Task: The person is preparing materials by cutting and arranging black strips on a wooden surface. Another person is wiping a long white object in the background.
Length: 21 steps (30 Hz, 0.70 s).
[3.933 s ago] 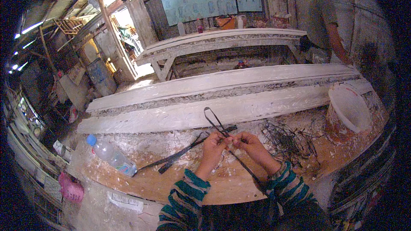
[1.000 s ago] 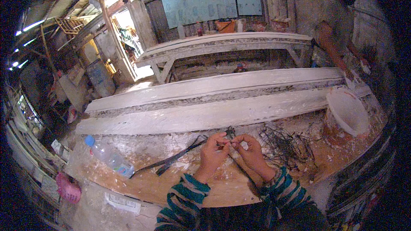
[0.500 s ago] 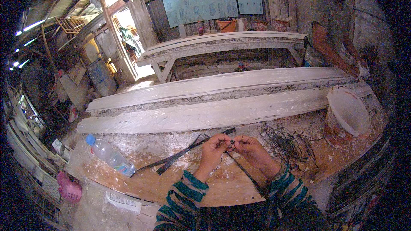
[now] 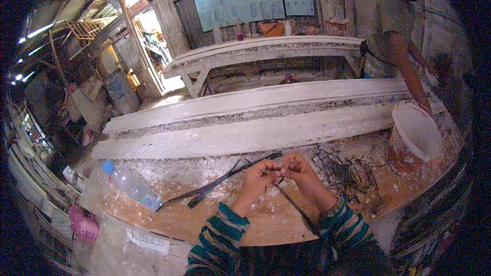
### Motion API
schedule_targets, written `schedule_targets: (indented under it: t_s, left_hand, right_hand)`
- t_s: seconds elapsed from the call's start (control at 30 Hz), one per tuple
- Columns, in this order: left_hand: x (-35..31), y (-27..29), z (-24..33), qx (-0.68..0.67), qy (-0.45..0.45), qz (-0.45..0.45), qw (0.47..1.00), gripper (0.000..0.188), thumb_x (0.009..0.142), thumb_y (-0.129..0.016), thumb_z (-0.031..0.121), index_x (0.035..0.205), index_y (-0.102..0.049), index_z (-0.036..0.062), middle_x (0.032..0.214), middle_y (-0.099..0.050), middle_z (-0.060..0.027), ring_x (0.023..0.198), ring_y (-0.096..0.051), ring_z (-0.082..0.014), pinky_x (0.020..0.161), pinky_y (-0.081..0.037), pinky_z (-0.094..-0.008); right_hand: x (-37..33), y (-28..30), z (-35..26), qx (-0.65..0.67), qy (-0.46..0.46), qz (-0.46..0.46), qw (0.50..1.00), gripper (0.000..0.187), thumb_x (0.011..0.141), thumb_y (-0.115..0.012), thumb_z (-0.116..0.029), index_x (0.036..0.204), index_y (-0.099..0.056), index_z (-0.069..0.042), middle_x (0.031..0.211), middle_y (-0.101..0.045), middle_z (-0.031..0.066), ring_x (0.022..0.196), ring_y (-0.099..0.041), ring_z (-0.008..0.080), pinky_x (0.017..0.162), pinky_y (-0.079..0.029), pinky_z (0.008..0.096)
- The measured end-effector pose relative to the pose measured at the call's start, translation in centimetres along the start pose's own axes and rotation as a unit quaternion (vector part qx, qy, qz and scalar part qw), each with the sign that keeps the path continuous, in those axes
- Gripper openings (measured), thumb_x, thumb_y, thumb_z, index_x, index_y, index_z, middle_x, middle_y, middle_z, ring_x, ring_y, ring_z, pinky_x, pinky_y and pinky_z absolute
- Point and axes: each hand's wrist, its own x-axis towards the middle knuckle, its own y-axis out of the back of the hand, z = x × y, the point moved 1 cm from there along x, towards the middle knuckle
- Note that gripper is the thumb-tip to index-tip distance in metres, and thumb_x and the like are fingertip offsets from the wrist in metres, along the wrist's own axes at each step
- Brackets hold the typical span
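Note:
Close together over the wooden work table point(image 4: 245, 230), my left hand point(image 4: 260, 181) and my right hand point(image 4: 303, 178) meet at the fingertips. Both pinch a thin black strip point(image 4: 296, 207), whose loose length slants down toward my right sleeve. The fingers mostly cover the pinched end, so its shape there is hard to make out. Left of my hands, more flat black strips point(image 4: 207, 191) lie across the table. To the right spreads a loose tangle of thin black strands point(image 4: 345, 171).
Beyond my hands stretch two long white-coated pieces point(image 4: 245, 129). A plastic bottle point(image 4: 133, 188) lies at left; a white-smeared bucket point(image 4: 417, 135) stands at right. A co-worker point(image 4: 394, 30) bends over the far right end. A second long bench point(image 4: 266, 46) stands behind.
My fingers have shifted around the strip, and the dark loop between them is now mostly hidden. The co-worker's arm has come down behind the bucket.

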Motion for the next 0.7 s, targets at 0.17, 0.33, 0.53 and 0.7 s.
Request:
schedule_targets:
  t_s: [0.17, 0.33, 0.53, 0.7]
  left_hand:
    - [0.0, 0.2, 0.2, 0.008, 0.01, -0.015, 1.0, 0.012, 0.077, -0.061, 0.007, 0.088, -0.058, 0.0027, 0.076, -0.06, -0.0018, 0.061, -0.052, -0.0068, 0.053, -0.043, -0.0195]
    - [0.2, 0.7, -0.6, -0.032, 0.008, -0.008, 0.999, 0.01, 0.077, -0.061, 0.006, 0.085, -0.058, 0.0023, 0.076, -0.06, -0.0014, 0.061, -0.053, -0.0066, 0.051, -0.042, -0.019]
    - [0.4, 1.1, -0.9, -0.011, -0.016, -0.013, 1.0, 0.006, 0.078, -0.056, 0.003, 0.085, -0.056, 0.0039, 0.076, -0.059, -0.0011, 0.062, -0.053, -0.0071, 0.051, -0.042, -0.0193]
    - [0.5, 1.9, -0.2, 0.024, -0.019, 0.046, 0.998, 0.006, 0.079, -0.055, 0.003, 0.085, -0.055, 0.0046, 0.074, -0.058, -0.0014, 0.065, -0.054, -0.0086, 0.055, -0.044, -0.0215]
  right_hand:
    - [0.4, 0.9, 1.0, -0.123, -0.001, 0.001, 0.992, 0.007, 0.079, -0.059, -0.009, 0.084, -0.056, -0.008, 0.084, -0.058, -0.0001, 0.081, -0.052, 0.0101, 0.076, -0.04, 0.0263]
    - [0.6, 1.3, 1.1, -0.157, 0.004, -0.001, 0.988, 0.006, 0.08, -0.058, -0.011, 0.084, -0.056, -0.007, 0.081, -0.059, 0.0001, 0.08, -0.052, 0.0098, 0.074, -0.04, 0.0247]
    - [-0.1, 0.3, 0.5, -0.131, -0.037, 0.032, 0.99, 0.007, 0.08, -0.058, -0.012, 0.082, -0.056, -0.005, 0.078, -0.057, 0.0, 0.074, -0.05, 0.008, 0.069, -0.04, 0.0221]
    - [0.4, 1.6, 1.3, -0.271, -0.047, 0.021, 0.961, 0.012, 0.079, -0.06, -0.011, 0.087, -0.052, -0.006, 0.074, -0.052, -0.0021, 0.07, -0.047, 0.0067, 0.063, -0.039, 0.0201]
